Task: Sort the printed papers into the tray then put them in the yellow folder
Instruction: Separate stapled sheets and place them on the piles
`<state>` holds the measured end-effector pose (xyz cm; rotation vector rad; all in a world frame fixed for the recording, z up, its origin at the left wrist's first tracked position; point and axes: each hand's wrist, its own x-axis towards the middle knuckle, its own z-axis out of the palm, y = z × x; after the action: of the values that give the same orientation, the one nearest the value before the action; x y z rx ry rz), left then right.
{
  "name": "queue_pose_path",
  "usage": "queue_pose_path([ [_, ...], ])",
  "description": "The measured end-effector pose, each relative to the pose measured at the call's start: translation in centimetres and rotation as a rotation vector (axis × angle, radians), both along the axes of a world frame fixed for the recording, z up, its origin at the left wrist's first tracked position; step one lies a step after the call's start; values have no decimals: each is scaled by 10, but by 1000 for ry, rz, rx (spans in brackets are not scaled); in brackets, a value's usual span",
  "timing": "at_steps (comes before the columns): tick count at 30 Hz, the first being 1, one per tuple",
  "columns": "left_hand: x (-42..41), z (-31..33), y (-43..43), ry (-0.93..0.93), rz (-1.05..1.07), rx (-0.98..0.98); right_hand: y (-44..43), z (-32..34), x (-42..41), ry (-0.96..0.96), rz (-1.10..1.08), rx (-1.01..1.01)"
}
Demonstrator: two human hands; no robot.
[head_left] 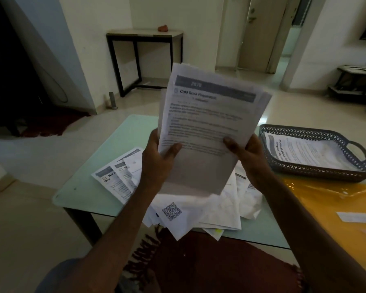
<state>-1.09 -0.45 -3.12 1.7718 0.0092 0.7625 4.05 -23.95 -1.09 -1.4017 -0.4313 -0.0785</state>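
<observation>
The counter carried every item. The yellow folder lay flat on the counter's right end. A loose paper heap covered the counter's near middle. The held stack stood above the counter's middle, long axis near upright, heading uppermost, top tilted slightly right. The tray sat on the counter's far right corner. The left hand and right hand gripped the stack's lower sides, thumbs across its front.

You're facing a dim room with pale walls and a glossy light floor. A black-framed side table stands against the far wall, a door stands open to your right, and a dark red rug lies below you.
</observation>
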Motion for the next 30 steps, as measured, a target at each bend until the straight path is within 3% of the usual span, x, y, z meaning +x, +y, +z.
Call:
queue_pose_path([
  [2, -1, 5, -3, -43, 5, 25, 3, 7, 2, -59, -39, 23],
  [6, 0, 4, 0, -80, -82, -108, 9, 4, 0, -54, -53, -25],
  [18, -1, -49, -15, 261, -135, -305, 4, -42, -6, 108, -45, -279],
  [22, 0, -38, -15, 238, -107, -344, 7, -40, -8, 115, -75, -164],
  [24, 0, -43, -12, 245, -100, -349, 9, -46, -11, 184, -88, -149],
  [27, -3, -64, -14, 303, -86, -276, 11, -67, -16, 292, -107, -293],
  [30, -4, -62, -13, 294, -37, -197, 11, -67, -15, 283, -80, -314],
])
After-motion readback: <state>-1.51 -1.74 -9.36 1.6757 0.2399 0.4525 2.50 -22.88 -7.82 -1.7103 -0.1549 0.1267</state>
